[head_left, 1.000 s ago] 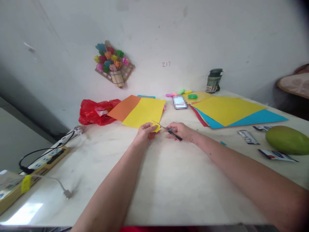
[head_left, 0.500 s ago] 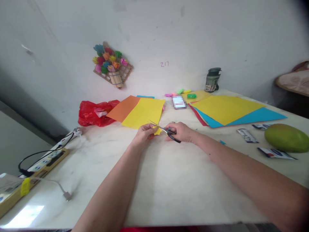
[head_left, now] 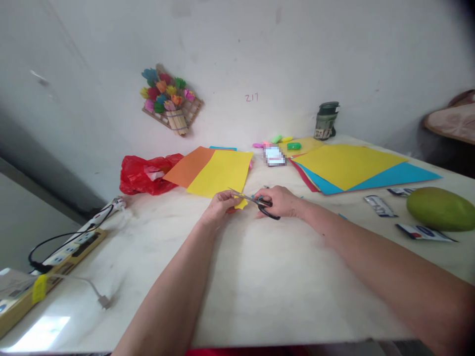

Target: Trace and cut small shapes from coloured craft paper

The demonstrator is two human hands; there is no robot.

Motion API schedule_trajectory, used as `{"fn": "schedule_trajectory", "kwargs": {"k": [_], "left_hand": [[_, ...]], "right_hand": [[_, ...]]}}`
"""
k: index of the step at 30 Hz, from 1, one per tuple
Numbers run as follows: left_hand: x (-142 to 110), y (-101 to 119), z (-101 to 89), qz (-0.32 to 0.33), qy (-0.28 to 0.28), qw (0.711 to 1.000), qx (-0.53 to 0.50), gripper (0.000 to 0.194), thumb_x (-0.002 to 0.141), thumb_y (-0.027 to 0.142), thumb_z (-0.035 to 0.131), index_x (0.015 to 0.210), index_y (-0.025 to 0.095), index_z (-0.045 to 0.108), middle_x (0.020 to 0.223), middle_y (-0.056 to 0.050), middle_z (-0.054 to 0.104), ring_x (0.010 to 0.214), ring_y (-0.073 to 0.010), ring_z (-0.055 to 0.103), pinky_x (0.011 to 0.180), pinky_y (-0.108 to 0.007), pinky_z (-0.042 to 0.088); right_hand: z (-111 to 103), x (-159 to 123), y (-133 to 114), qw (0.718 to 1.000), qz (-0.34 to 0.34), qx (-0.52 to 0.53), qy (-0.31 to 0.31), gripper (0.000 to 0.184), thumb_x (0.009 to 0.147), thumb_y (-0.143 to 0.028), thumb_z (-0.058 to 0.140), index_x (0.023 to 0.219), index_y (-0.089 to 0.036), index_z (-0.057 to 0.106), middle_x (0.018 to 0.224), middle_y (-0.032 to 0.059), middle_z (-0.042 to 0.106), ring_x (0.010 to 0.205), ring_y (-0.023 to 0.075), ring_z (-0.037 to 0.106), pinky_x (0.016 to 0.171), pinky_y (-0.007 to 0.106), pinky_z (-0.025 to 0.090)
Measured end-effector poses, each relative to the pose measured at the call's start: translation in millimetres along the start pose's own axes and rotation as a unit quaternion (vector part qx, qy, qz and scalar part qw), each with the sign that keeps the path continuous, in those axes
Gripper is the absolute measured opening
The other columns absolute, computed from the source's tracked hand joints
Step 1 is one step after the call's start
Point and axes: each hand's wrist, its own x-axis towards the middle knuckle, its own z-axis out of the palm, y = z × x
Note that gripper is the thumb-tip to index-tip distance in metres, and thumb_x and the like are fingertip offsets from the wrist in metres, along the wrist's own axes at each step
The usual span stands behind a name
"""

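My left hand (head_left: 219, 207) pinches a small piece of yellow paper (head_left: 242, 203) over the middle of the table. A bit of orange shows under its fingers; I cannot make out what it is. My right hand (head_left: 280, 201) is closed round the black handles of a pair of scissors (head_left: 267, 211). The blades point left and lie across the yellow piece, close to my left fingertips, and look nearly closed. Just behind my hands lie a yellow sheet (head_left: 222, 173) and an orange sheet (head_left: 191, 168), overlapping.
A red plastic bag (head_left: 144, 174) lies at the back left, a power strip (head_left: 70, 257) along the left edge. To the right are stacked coloured sheets (head_left: 352, 165), a green mango (head_left: 440, 208) and several small packets (head_left: 423, 232). A phone (head_left: 274, 155) and a dark bottle (head_left: 326, 121) stand behind.
The scissor blades have come closer together on the yellow piece. Both hands stay in nearly the same place, and the view has shifted very slightly.
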Motion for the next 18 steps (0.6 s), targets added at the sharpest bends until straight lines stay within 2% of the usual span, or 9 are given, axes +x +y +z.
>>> {"fn": "schedule_trajectory", "kwargs": {"k": [18], "left_hand": [[0.9,-2.1,0.0,-0.009,0.019,1.000,0.001,0.022,0.054,0.029,0.072,0.065,0.012,0.061,0.056,-0.001,0.057,0.051,-0.0111,0.055,0.045,-0.019,0.038]], "right_hand": [[1.2,-0.2,-0.7,1.000,-0.002,-0.012,0.009,0.044,0.054,-0.051,0.063,0.087,-0.022,0.060,0.053,-0.0050,0.053,0.049,0.0082,0.041,0.051,0.020,0.031]]}}
